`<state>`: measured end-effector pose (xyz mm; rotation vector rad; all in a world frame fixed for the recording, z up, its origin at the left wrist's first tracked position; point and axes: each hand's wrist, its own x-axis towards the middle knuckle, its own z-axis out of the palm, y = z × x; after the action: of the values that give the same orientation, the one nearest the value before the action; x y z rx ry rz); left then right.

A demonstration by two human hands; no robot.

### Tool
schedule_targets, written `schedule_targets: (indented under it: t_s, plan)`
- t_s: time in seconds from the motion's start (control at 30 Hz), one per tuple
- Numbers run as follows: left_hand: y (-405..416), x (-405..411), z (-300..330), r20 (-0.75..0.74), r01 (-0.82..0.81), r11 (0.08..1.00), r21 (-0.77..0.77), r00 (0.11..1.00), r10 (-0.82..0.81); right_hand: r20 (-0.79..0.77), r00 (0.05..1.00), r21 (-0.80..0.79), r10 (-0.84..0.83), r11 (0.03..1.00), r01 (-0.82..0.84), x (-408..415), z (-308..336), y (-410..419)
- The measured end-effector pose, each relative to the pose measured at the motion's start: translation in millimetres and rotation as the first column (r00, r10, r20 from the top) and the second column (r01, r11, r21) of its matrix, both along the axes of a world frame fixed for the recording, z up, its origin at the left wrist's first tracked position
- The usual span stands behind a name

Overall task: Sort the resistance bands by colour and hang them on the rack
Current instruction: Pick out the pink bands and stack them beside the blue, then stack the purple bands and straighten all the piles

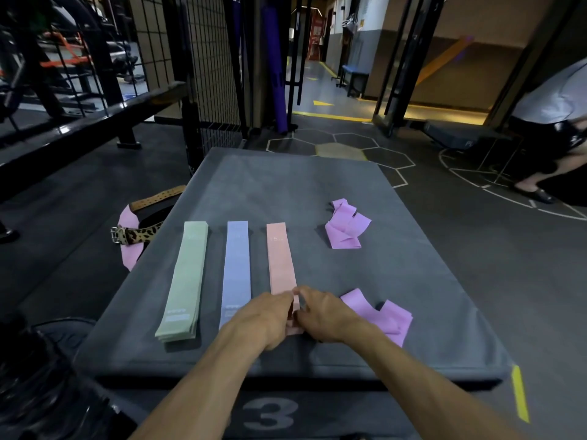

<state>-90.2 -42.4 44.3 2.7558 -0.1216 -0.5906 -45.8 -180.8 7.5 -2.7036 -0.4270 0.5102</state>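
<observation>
Three flat stacks of bands lie side by side on the grey padded box (pixel 286 185): green bands (pixel 185 277), blue bands (pixel 236 265) and peach-pink bands (pixel 281 258). My left hand (pixel 263 315) and my right hand (pixel 324 312) meet at the near end of the peach-pink stack, and both pinch it with curled fingers. A crumpled purple band (pixel 346 225) lies farther back on the right. Another loose purple band (pixel 386 315) lies just right of my right hand.
A pink band (pixel 127 236) and a leopard-print belt (pixel 136 235) hang off the box's left edge, over a brown belt (pixel 158 195). A wire mesh panel (pixel 203 74) stands behind the box at the left. A person (pixel 552 122) bends over at the far right.
</observation>
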Motion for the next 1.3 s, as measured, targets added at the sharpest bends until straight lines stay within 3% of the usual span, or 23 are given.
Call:
schedule_targets:
  t_s: [0.13, 0.47, 0.67, 0.73, 0.8, 0.93, 1.13, 1.3]
  plan:
    - [1, 0, -4, 0.017, 0.015, 0.996, 0.086, 1.0, -0.017, -0.004, 1.0, 0.048, 0.027, 0.998, -0.027, -3, 3, -4]
    - [6, 1, -3, 0.008, -0.007, 0.998, 0.058, 1.0, 0.007, 0.023, 0.998, 0.074, 0.056, 0.996, -0.058, -7, 14, -19]
    - [10, -6, 10, 0.091, -0.023, 0.999, -0.025, 0.995, 0.026, 0.198, 0.957, 0.118, -0.214, 0.974, 0.193, 7, 74, -84]
    - [9, -9, 11, 0.108, -0.014, 0.999, -0.035, 0.994, 0.018, 0.285, 0.906, 0.08, -0.314, 0.949, 0.304, 2, 71, -110]
    - [8, -12, 14, 0.12, -0.02, 0.999, -0.048, 0.992, 0.026, 0.273, 0.889, 0.058, -0.368, 0.929, 0.367, -8, 53, -130]
    - [-1, -18, 17, 0.098, 0.016, 0.999, -0.035, 0.995, -0.012, 0.101, 0.966, -0.049, -0.239, 0.968, 0.245, -20, 25, -139]
    - [-17, -24, 17, 0.025, 0.144, 0.99, -0.001, 0.989, -0.144, 0.162, 0.965, -0.176, -0.208, 0.956, 0.235, -8, 3, -126]
    - [-16, -18, 21, 0.062, 0.085, 0.995, -0.057, 0.995, -0.081, 0.29, 0.922, -0.101, -0.256, 0.95, 0.296, -4, -7, -124]
